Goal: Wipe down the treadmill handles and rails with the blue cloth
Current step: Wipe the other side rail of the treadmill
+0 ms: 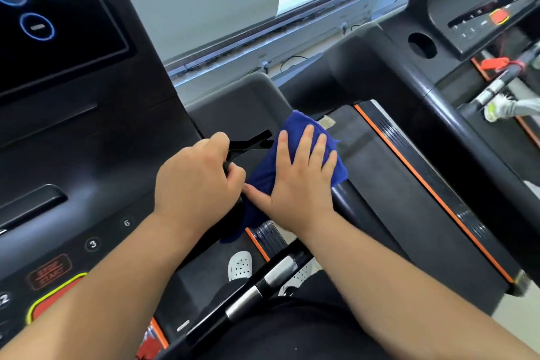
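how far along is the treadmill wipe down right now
Done: cannot tell; no surface shows wiping marks. In hand: the right hand presses the blue cloth flat on the side rail, while the left hand grips a black fitting beside it. Left: likely the crossbar with silver grips, no cloth on it.

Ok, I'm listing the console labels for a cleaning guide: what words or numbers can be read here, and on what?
"6": round console key.
"3": round console key, lower left of it.
"2": key at the left edge, maybe cut off.
Red label above the red button: blurred, unreadable.
Word in the lowest screen circle: too blurred.
Neighbouring treadmill's panel: too small.
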